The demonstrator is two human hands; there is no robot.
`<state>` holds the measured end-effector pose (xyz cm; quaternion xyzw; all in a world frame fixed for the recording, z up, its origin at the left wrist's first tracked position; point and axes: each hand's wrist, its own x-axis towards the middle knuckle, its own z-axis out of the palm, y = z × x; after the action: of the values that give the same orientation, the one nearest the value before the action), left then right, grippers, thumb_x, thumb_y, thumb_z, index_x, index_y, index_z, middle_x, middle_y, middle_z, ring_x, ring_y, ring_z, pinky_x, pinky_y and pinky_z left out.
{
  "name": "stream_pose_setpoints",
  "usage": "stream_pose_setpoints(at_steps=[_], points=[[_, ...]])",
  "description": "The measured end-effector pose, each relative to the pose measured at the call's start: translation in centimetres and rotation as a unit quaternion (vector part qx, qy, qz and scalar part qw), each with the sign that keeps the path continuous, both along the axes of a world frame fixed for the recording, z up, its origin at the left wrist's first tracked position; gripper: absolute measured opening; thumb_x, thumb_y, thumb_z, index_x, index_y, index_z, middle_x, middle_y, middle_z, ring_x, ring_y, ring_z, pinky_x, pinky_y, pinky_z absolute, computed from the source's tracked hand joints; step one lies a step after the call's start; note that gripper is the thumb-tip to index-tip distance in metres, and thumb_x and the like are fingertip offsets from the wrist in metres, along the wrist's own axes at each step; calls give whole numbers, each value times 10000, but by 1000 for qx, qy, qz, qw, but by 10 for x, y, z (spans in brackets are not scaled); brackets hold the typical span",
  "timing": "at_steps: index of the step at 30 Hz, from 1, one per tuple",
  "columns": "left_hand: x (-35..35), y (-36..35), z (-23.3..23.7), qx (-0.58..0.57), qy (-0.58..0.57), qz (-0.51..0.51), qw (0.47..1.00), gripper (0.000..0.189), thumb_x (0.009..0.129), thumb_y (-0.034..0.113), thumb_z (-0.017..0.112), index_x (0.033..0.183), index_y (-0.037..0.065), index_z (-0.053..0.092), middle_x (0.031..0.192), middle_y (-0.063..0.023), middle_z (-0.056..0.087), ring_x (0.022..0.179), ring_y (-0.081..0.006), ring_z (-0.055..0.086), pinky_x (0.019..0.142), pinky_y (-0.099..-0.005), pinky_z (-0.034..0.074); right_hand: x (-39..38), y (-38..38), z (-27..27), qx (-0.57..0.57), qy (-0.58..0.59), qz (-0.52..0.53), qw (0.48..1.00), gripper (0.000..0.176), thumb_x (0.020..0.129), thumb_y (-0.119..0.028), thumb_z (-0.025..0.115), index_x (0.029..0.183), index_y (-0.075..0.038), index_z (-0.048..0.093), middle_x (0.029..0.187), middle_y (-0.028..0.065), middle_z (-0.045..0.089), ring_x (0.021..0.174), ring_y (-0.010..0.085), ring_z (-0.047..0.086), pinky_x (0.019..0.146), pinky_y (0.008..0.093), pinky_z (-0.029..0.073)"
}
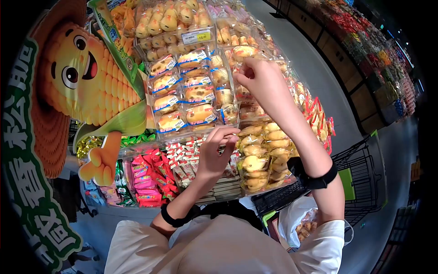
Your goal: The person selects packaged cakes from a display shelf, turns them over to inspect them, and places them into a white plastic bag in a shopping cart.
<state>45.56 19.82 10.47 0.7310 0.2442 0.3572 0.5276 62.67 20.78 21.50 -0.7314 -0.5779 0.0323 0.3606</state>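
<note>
My right hand point(263, 78) is raised over the right-hand bins of wrapped bread point(246, 52). Its fingers curl in toward the thumb, and whatever may be between them is hidden. Lower and further left, my left hand point(216, 153) is in front of the clear bin of packaged buns point(200, 114) with blue-and-white labels. Its fingers are loosely bent, with the thumb apart and nothing visible in the grasp. Below and right of it lie clear bags of yellow buns point(255, 162). Small red-and-white packets point(182, 157) sit beside the left wrist.
A corn-shaped cutout sign point(91, 77) stands at the left. Pink and red packets point(150, 178) fill a front bin. At the right is a black shopping cart point(365, 178) holding a white plastic bag point(292, 217). Beyond the aisle runs a stocked shelf point(365, 59).
</note>
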Motion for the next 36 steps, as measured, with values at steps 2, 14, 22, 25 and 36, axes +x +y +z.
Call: stream_pose_setpoints(at_steps=[2, 14, 22, 25, 36], points=[[-4, 4, 4, 0, -6, 16, 1000, 168, 921, 38, 514, 1058, -37, 574, 1051, -107, 556, 930, -154, 613, 796, -245, 504, 10, 44, -13, -48, -122, 10, 991, 297, 779, -237, 695, 771, 50, 617, 734, 171, 653, 683, 327, 641, 638, 388, 507], [5, 59, 14, 290, 115, 131, 941, 321, 856, 148, 604, 1147, 22, 550, 1255, -174, 489, 1182, -335, 461, 986, -394, 383, -5, 108, -50, -129, -254, -14, 958, 126, 756, -77, 623, 860, -21, 668, 848, 152, 680, 814, 277, 678, 668, 349, 539], [31, 81, -3, 374, 223, 151, 888, 589, 854, 432, 583, 1295, 63, 459, 1334, -232, 397, 1268, -420, 312, 1035, -516, 264, 18, 109, -52, 14, -154, 60, 986, 135, 696, -36, 594, 816, 24, 601, 758, 216, 618, 720, 396, 607, 647, 459, 491], [29, 80, -2, 379, 237, 149, 882, 601, 859, 415, 581, 1338, 92, 415, 1349, -203, 393, 1280, -391, 316, 1041, -492, 270, 22, 107, -49, 89, -160, 79, 980, 87, 685, -10, 602, 765, 21, 594, 704, 220, 602, 717, 401, 614, 654, 453, 509], [24, 86, -2, 377, 232, 133, 887, 601, 867, 415, 569, 1358, 111, 401, 1337, -189, 408, 1272, -363, 337, 1039, -468, 277, 40, 72, 8, 207, -140, 33, 968, 81, 785, -76, 630, 831, -32, 582, 770, 130, 635, 693, 331, 606, 597, 416, 459]])
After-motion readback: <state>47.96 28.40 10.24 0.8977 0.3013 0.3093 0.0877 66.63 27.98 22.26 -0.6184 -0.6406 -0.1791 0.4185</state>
